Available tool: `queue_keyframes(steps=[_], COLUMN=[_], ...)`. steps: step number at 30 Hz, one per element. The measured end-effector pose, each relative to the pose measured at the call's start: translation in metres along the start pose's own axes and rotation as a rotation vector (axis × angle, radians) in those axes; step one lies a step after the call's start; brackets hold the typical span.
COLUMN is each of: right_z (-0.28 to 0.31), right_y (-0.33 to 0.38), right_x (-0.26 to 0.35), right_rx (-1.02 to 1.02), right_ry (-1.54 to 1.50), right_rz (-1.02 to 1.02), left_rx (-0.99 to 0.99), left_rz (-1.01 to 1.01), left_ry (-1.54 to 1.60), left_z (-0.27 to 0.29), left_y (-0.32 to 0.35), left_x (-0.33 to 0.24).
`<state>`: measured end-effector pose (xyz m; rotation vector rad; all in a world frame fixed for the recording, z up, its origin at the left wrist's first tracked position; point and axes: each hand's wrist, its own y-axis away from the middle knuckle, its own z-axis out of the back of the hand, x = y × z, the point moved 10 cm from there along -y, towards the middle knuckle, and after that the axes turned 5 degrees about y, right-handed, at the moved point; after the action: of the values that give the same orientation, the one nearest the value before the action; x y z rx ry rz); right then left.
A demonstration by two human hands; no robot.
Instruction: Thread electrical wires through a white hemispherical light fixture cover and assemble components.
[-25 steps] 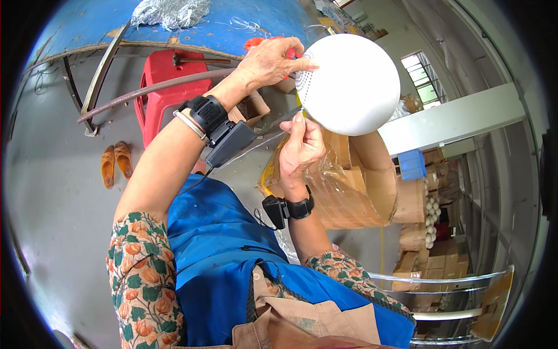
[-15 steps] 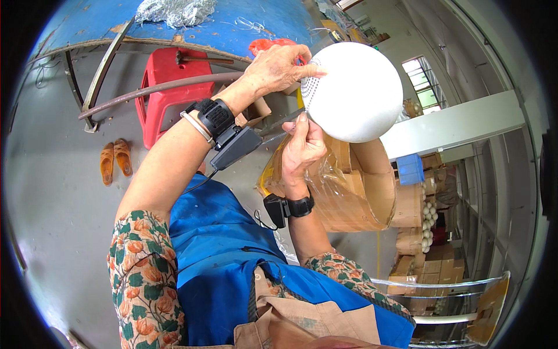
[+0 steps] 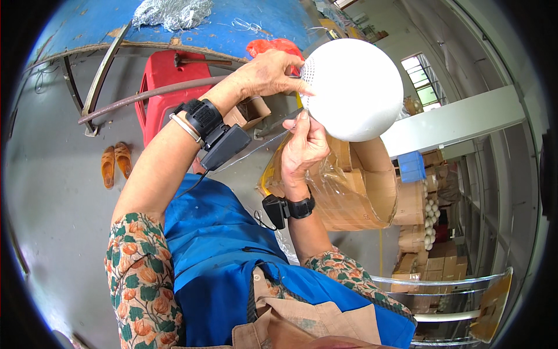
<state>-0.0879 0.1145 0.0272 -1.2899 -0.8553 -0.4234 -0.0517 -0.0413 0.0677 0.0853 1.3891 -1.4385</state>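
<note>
A large white ball point(image 3: 356, 90) is in front of me, with rows of small silvery dots, like beads, around its left side. My left hand point(image 3: 272, 72) is bent around that dotted edge, its thumb lying on the white surface and its fingers partly hidden behind the edge. Just below, my right hand point(image 3: 305, 142) pinches a thin silvery strand point(image 3: 256, 149) against the lower left of the ball. The strand trails down to the left, passing near my left wrist. What supports the ball from behind does not show.
A blue-topped table point(image 3: 104, 26) holds a silvery tangle point(image 3: 173, 13) and a red bag point(image 3: 273, 46). Below its edge stands a red stool point(image 3: 152, 104) with a hammer point(image 3: 200, 61) on it, crossed by a brown bar point(image 3: 151, 93). A large cardboard box point(image 3: 354, 200) is beneath the ball.
My left hand and forearm have shifted slightly left and down, the thumb sliding toward the ball's edge. More of the strand shows below. My right hand keeps its pinch almost in place.
</note>
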Motion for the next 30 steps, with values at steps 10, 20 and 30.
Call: queue_keyframes(steps=[10, 20, 30], right_z=[-0.003, 0.002, -0.002], right_y=[0.006, 0.002, -0.002], right_x=[0.001, 0.009, 0.002], right_rx=[0.141, 0.107, 0.083], right_ry=[-0.053, 0.026, 0.089], right_rz=[-0.141, -0.008, 0.007], left_rx=[-0.139, -0.068, -0.177], left_rz=[-0.04, 0.137, 0.104], left_ry=[-0.038, 0.06, 0.004], left_z=[0.007, 0.002, 0.008], left_y=[-0.002, -0.007, -0.003], left_x=[0.008, 0.023, 0.018])
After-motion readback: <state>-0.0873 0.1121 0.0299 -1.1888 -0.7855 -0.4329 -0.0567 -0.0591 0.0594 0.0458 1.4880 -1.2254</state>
